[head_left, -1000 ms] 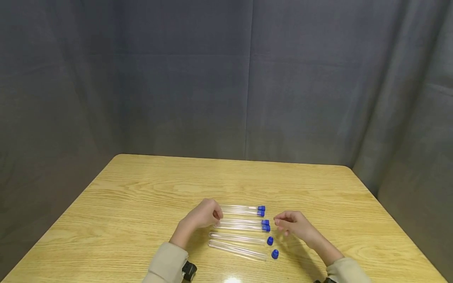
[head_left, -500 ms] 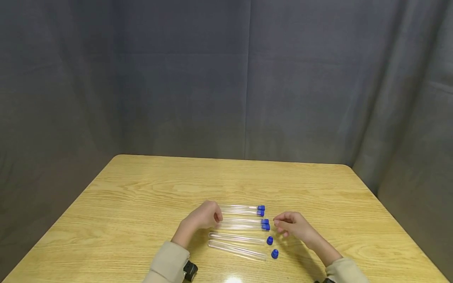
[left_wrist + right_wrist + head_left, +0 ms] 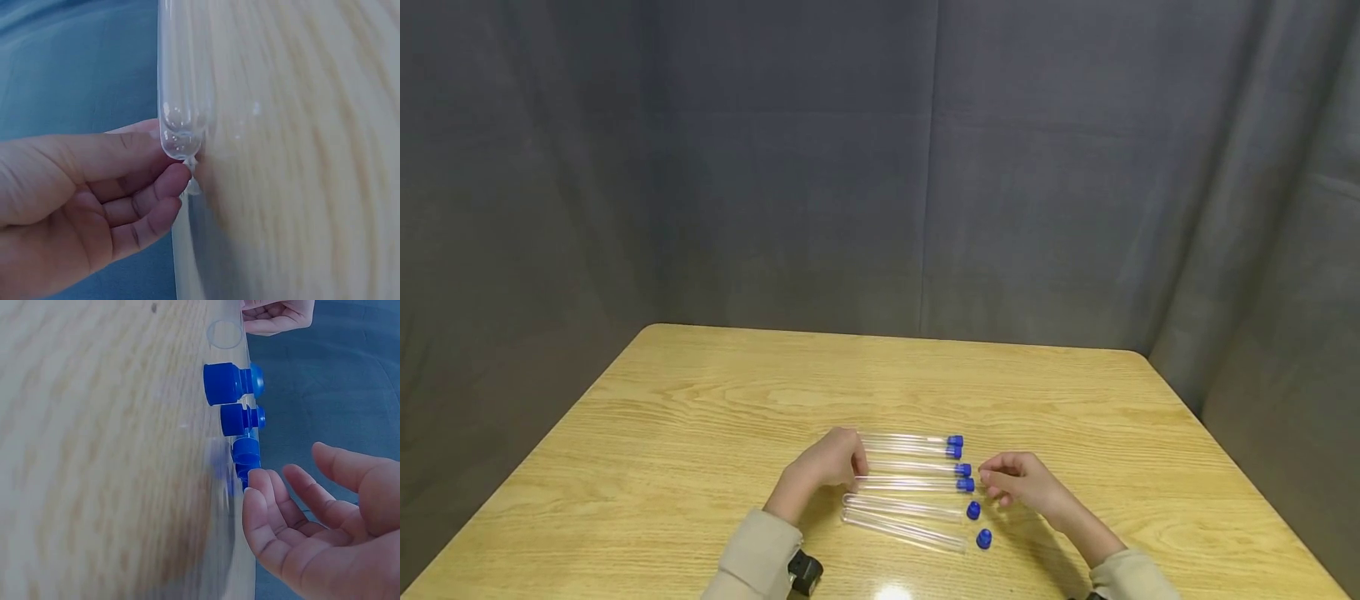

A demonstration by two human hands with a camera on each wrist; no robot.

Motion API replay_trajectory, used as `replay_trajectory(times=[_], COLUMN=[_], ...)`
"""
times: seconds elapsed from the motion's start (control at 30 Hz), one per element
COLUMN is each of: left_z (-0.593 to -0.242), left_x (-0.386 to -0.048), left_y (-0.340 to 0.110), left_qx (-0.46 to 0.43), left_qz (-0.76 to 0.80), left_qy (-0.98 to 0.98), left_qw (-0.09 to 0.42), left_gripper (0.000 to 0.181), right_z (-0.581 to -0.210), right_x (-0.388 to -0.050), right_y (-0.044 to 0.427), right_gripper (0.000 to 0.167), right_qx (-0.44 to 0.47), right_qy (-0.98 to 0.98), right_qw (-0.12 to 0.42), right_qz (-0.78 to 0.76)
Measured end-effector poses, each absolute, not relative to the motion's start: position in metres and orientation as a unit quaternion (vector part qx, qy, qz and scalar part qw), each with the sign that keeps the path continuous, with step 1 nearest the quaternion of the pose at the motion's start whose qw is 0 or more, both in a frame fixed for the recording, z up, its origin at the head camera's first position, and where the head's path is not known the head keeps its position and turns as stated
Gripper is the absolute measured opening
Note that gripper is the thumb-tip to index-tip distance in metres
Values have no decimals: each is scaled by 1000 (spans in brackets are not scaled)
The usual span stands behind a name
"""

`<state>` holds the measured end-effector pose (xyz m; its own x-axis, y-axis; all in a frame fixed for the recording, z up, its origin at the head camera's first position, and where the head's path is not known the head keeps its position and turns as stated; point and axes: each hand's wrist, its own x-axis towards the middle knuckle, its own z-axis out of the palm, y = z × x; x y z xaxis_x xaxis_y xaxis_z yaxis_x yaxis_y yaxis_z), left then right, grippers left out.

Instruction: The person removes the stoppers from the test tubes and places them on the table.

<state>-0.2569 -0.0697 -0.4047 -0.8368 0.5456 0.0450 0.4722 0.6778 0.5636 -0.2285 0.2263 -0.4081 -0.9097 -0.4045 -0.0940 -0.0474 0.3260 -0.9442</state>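
Observation:
Several clear test tubes lie side by side, rounded ends left. The far pair (image 3: 906,446) and the middle pair have blue caps (image 3: 963,470). Two nearer tubes (image 3: 902,505) are uncapped; a loose blue cap (image 3: 973,510) and another loose cap (image 3: 984,539) stand near their mouths. My left hand (image 3: 829,460) pinches the rounded end of the nearer middle tube (image 3: 917,483); a nearer tube's end (image 3: 180,140) partly hides its fingertips in the left wrist view. My right hand (image 3: 1021,482) hovers beside the capped ends, fingers loosely bent, holding nothing.
Everything lies on a wood-grain table (image 3: 737,383) with rounded far corners. Grey curtains (image 3: 790,208) hang behind it and along both sides. A bright light reflection shows at the table's near edge.
The nearer middle tube has shifted slightly toward me, widening the gap in that pair. My left hand has come a little nearer with it. My right hand has barely moved.

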Motion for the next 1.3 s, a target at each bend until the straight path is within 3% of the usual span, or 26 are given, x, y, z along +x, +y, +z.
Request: replay_trajectory(times=[0.83,1.3], left_z=[-406,-401], left_x=[-258,-257], left_y=[-80,-82], left_qx=[270,259], left_qz=[362,544], left_qy=[886,788], left_qw=[100,126], left_gripper=[9,14], right_z=[-410,-407], right_x=[-229,-231], right_y=[228,231], right_gripper=[37,42], right_qx=[-130,-144], right_qy=[795,775], right_qw=[150,136], right_qz=[-573,-600])
